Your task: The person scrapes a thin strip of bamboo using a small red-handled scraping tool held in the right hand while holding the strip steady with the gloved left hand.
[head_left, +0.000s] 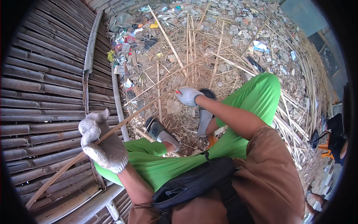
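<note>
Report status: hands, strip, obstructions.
Left hand closed around brown strip. Right hand at strip, red item showing, grip unclear. Nothing visibly blocking either hand.

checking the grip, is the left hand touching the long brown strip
Touching: the head view shows the gloved left hand folded over the long brown strip, which emerges on both sides.

In front of the fingers of the right hand (188, 96), space is lying open above the straw (194, 71). Bamboo slats (41, 106) are limiting room left of the left hand's (108, 149) fingers; a strip (134, 116) is crossing between.
</note>
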Tool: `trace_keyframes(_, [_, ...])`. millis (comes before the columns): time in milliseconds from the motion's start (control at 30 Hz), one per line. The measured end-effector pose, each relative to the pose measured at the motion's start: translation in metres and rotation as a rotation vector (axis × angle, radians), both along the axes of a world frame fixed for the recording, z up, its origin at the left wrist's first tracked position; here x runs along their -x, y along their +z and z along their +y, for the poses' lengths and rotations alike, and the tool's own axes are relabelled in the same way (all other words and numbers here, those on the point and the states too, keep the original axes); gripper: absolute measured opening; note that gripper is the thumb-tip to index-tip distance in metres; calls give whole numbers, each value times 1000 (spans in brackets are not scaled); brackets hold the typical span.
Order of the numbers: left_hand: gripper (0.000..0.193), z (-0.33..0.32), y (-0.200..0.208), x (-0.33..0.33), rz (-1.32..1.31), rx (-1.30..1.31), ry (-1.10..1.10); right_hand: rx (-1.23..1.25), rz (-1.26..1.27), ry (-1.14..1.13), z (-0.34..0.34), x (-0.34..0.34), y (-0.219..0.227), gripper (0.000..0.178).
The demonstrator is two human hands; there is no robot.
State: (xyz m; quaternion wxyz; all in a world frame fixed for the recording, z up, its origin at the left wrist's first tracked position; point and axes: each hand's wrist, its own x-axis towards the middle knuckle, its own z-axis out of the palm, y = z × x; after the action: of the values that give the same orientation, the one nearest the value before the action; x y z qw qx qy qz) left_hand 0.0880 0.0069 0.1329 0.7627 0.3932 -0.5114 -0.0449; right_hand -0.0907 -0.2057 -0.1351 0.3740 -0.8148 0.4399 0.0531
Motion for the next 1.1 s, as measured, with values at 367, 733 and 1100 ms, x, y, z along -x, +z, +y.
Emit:
trace_keyframes(367, [57,4,6,6,125,-34,-370,307,-395,-95,77,-8,60,35])
trace_keyframes(733, [47,20,-2,-1,210,-67,-320,256,-256,109,66,-19,65,36])
trace_keyframes(1100, [50,25,-8,-28,109,-88,-430,194,-49,129,37,-26,24,40])
